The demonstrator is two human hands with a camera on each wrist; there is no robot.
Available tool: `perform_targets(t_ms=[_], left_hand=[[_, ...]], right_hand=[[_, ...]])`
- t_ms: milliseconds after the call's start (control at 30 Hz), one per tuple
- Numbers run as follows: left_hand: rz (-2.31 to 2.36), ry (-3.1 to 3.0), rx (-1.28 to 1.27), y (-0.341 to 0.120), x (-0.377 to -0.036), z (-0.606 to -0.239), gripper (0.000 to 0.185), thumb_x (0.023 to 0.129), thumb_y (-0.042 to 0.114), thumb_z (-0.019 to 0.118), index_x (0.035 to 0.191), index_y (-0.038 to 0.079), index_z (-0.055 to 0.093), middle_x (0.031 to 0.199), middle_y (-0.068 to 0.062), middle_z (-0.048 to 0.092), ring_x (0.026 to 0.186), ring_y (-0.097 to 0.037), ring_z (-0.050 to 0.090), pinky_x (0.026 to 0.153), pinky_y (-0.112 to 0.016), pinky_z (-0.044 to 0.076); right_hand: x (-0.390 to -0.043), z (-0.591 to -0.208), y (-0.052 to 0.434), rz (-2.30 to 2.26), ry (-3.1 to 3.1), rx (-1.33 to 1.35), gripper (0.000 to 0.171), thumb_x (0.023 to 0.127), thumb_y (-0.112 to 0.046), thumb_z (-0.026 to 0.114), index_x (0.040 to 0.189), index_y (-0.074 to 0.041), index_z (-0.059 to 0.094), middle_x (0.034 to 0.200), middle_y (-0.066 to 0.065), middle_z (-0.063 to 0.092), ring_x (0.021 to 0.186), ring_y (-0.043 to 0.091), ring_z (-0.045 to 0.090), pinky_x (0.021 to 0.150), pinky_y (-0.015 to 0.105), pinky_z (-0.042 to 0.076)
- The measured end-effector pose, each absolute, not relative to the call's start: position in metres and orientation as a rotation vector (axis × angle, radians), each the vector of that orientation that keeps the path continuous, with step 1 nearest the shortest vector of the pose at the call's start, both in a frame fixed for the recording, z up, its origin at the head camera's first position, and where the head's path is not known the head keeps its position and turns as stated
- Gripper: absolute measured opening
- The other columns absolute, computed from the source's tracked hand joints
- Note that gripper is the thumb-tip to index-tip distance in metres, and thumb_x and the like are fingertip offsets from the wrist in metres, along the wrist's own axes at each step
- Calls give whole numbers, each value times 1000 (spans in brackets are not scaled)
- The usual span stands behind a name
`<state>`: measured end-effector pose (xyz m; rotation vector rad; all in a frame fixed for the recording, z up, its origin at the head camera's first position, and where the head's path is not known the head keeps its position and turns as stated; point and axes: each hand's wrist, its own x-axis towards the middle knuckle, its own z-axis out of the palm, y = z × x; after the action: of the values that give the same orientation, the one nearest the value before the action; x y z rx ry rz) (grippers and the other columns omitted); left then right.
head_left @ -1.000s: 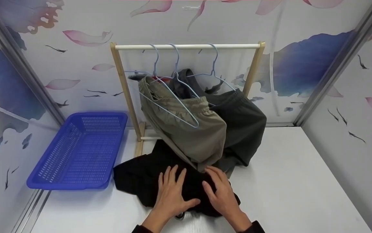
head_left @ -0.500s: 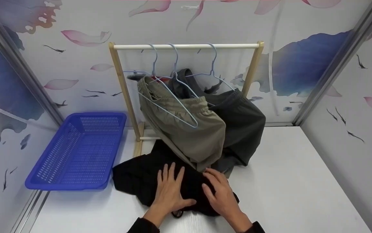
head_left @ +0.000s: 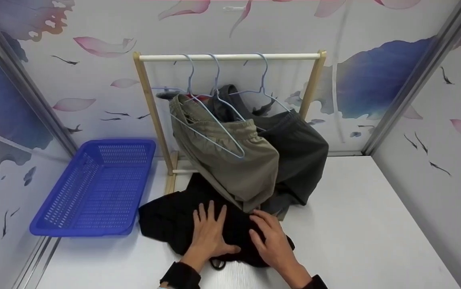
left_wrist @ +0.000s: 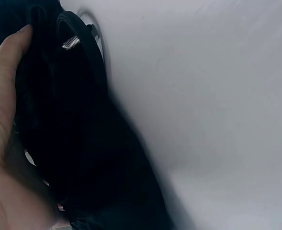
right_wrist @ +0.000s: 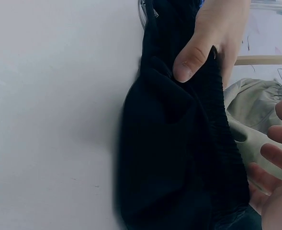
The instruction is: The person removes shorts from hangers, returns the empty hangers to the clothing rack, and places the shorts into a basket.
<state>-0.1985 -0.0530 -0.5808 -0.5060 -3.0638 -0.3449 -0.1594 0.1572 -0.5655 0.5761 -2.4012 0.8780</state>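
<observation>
A black garment (head_left: pixel 162 218) with a gathered elastic waistband (right_wrist: pixel 227 143) lies crumpled on the white table in front of the rack. My left hand (head_left: pixel 208 239) rests on its middle, palm down with the fingers spread. The left thumb (left_wrist: pixel 9 55) lies against the cloth near a black drawstring loop (left_wrist: pixel 85 43) with a metal tip, which hangs at the near edge. On the garment's right part lies my right hand (head_left: pixel 273 243), its fingers loosely bent over the waistband side and the thumb apart from them. Neither hand grips the cloth.
Just behind the garment stands a small rack with a white rail (head_left: pixel 230 57). Blue hangers (head_left: pixel 216 76) carry khaki shorts (head_left: pixel 230 160) and a dark grey garment (head_left: pixel 304 156); the khaki hem overlaps the black cloth. A blue basket (head_left: pixel 35 229) sits at left; patterned walls enclose the table.
My left hand has shifted slightly left, and more of the drawstring loop shows below it. The right hand stays almost where it was; the garments on the rack have not moved.
</observation>
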Motion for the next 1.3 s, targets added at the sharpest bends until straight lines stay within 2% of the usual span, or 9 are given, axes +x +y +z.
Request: perform_targets(t_ms=[267,500,733,933,1133,1300], left_hand=[[-352,-3156,-464,-48,-203,-579,132,61,80,83,162,11,34,161,-33,27,143,-63,27,115,-69,26],[-347,-3195,-395,-44,-206,-581,128,62,73,86,161,11,35,155,-31,39,139,-60,36,113,-67,30],[-256,-3170,-347,-42,-207,-578,123,63,64,90,159,8,37,146,-25,51,129,-50,50,106,-64,39],[-288,-3148,-303,-46,-207,-575,118,64,54,93,157,5,40,141,-25,55,124,-48,54,98,-61,46],[-396,-3136,-265,-53,-205,-574,103,68,38,94,151,0,47,136,-27,58,118,-46,57,94,-61,49],[-444,-3083,-264,-58,-203,-576,80,68,28,95,134,-1,60,120,-24,65,103,-42,63,85,-58,53]], right_hand=[[-161,-565,157,878,-2403,562,33,90,-5,78,122,-5,71,133,12,63,123,28,60,96,48,53],[-160,-564,156,882,-2423,546,32,90,-5,77,122,-4,72,133,13,64,122,29,61,97,50,52],[-160,-565,155,902,-2445,528,31,91,-5,76,122,-3,71,134,13,64,123,30,60,98,51,51],[-160,-566,154,907,-2450,514,31,91,-5,76,122,-2,72,134,13,63,124,31,60,99,52,50],[-159,-568,152,915,-2452,511,31,91,-5,76,121,-3,72,134,13,63,124,31,60,99,53,49],[-158,-569,150,930,-2434,531,32,90,-4,76,122,-3,72,132,15,64,122,31,61,98,53,50]])
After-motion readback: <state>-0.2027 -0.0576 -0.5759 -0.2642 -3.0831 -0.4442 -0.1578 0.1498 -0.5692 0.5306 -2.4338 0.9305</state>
